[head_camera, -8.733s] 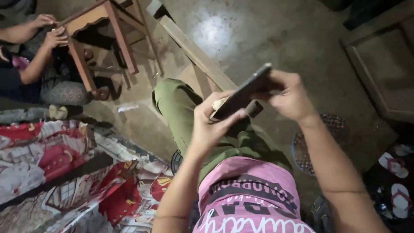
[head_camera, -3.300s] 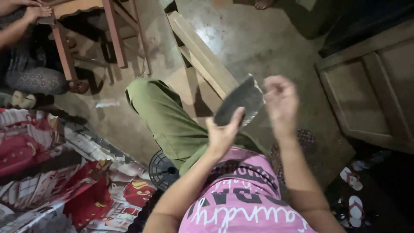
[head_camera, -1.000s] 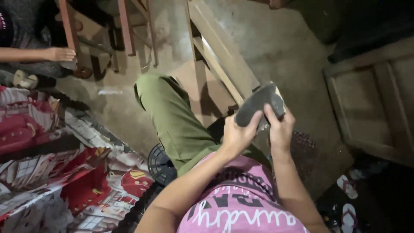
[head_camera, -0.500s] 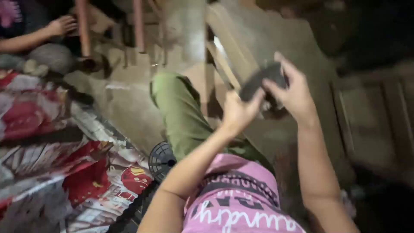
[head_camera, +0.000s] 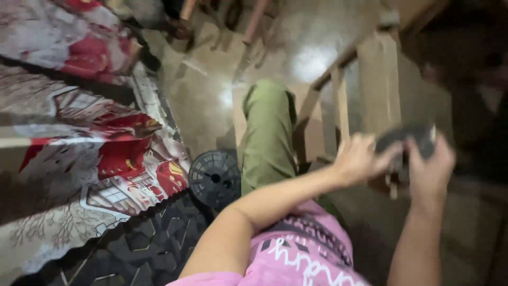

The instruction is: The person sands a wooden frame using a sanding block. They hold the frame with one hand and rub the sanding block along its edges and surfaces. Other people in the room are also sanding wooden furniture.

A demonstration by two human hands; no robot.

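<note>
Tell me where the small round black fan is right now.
In the head view, the black fan sits on the floor left of the green-trousered leg, beside the red patterned cloth.

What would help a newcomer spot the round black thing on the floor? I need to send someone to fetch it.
Start at the red and white patterned cloth spread over the left side. At its lower right edge, beside the knee in green trousers, lies the round black disc. Its spoked, reel-like face and circular outline set it apart from the dark mat below.
</note>
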